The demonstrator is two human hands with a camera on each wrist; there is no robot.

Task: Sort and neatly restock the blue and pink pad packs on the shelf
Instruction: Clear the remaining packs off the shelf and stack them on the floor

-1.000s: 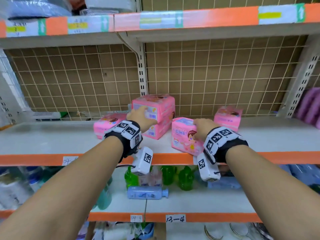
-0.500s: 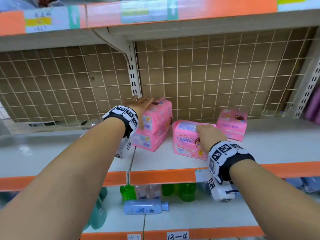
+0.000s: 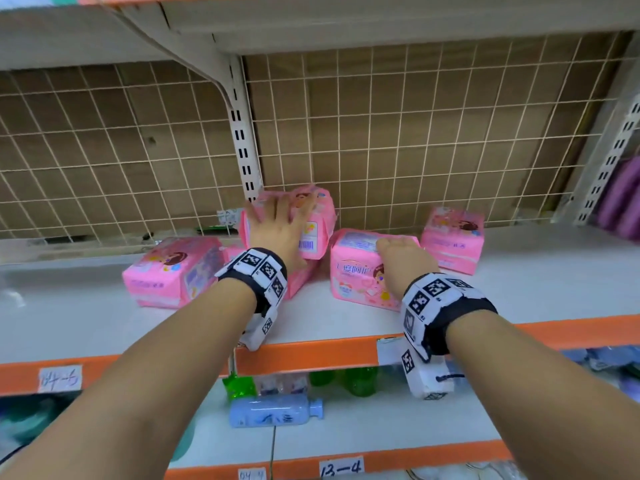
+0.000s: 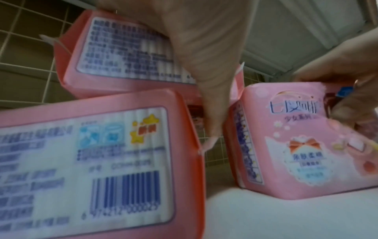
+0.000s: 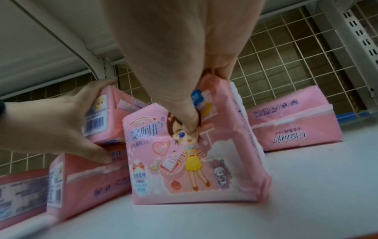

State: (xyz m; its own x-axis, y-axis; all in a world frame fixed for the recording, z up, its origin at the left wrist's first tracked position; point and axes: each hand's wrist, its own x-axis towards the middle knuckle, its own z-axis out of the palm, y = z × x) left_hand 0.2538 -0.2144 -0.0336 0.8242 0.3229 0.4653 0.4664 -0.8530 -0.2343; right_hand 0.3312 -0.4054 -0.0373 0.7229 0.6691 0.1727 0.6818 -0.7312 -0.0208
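Observation:
Several pink pad packs lie on the white shelf (image 3: 363,320); no blue pack is in view. At the middle two packs are stacked. My left hand (image 3: 280,220) grips the upper pack (image 3: 317,223) (image 5: 106,116), fingers over its top and thumb at its lower front edge, above the lower pack (image 4: 102,153) (image 5: 85,182). Right of the stack, my right hand (image 3: 398,251) holds an upright pack (image 3: 360,275) (image 5: 184,161) by its top, thumb on the printed front. One more pack (image 3: 173,268) lies at the left and another (image 3: 453,244) at the right.
A wire grid (image 3: 415,133) backs the shelf and a slotted post (image 3: 242,150) stands behind the stack. The orange shelf edge (image 3: 311,355) runs in front. Green bottles (image 3: 356,379) and a lying blue bottle (image 3: 273,410) sit on the shelf below. Purple goods (image 3: 620,202) are far right.
My left hand has moved from the stack's front up onto the upper pack and reaches deeper toward the grid. My right hand has stayed on the upright pack. The head view has come closer.

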